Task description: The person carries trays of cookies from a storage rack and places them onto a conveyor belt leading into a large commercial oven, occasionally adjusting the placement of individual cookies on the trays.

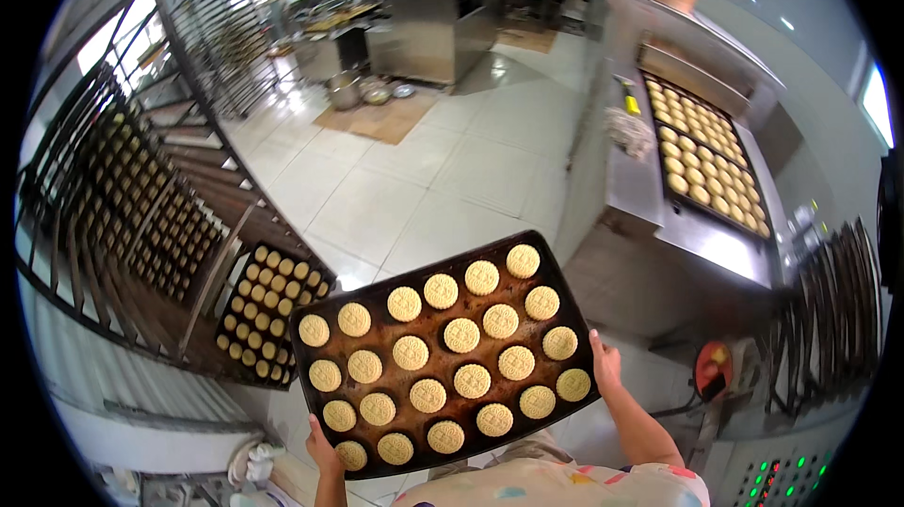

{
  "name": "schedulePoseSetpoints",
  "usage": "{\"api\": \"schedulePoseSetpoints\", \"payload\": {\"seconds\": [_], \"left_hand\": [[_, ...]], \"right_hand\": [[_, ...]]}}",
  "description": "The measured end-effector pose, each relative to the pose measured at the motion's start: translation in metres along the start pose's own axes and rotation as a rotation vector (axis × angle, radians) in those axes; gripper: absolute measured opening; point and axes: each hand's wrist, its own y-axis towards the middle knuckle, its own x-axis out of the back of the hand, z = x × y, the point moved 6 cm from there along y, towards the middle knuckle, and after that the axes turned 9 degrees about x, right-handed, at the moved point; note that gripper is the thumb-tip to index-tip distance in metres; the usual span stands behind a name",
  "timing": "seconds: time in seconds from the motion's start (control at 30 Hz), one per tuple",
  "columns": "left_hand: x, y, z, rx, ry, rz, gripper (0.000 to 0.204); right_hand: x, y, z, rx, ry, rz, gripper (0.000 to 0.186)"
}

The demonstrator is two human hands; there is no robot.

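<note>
My left hand (323, 446) grips the left end of a dark, worn metal baking tray (435, 328). My right hand (604, 359) holds the tray's right end, thumb along the rim. The tray is tilted a little in the view and carries rows of pale round pastries (460, 335) with patterned tops. Just beyond its left end, another tray (247, 288) of small round pastries sits at the lower part of a dark rack (221, 182).
A steel counter (640, 196) at right holds two trays of pastries (706, 173), a yellow-handled tool (630, 100) and a rag (629, 130). Dark trays (829, 319) stand upright at far right, above a control panel (777, 474). Steel equipment (433, 17), pots (344, 93) and tiled floor (424, 182) lie ahead.
</note>
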Motion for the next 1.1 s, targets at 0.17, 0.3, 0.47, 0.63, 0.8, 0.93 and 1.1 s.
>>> {"api": "schedulePoseSetpoints", "payload": {"seconds": [0.17,0.3,0.47,0.63,0.8,0.93,1.1], "left_hand": [[-0.106,-0.052,0.014,-0.078,0.079,0.156,0.058],[-0.242,-0.163,0.033,-0.023,0.03,0.426,0.06],[-0.366,-0.233,0.086,0.045,0.131,0.576,0.063],[-0.47,-0.282,0.128,0.083,0.32,0.627,0.062],[-0.546,-0.314,0.152,0.047,0.419,0.695,0.063],[-0.602,-0.332,0.161,0.127,0.437,0.714,0.066],[-0.657,-0.319,0.19,0.149,0.493,0.736,0.066]], "right_hand": [[0.153,-0.005,-0.06,-0.067,0.137,-0.228,0.073],[0.296,0.0,-0.143,-0.122,0.167,-0.391,0.067],[0.427,0.001,-0.228,-0.178,0.315,-0.569,0.063],[0.51,0.004,-0.272,-0.316,0.266,-0.677,0.066],[0.551,0.031,-0.312,-0.367,0.289,-0.71,0.058],[0.564,0.071,-0.332,-0.362,0.307,-0.711,0.057],[0.581,0.126,-0.37,-0.391,0.241,-0.718,0.069]]}}
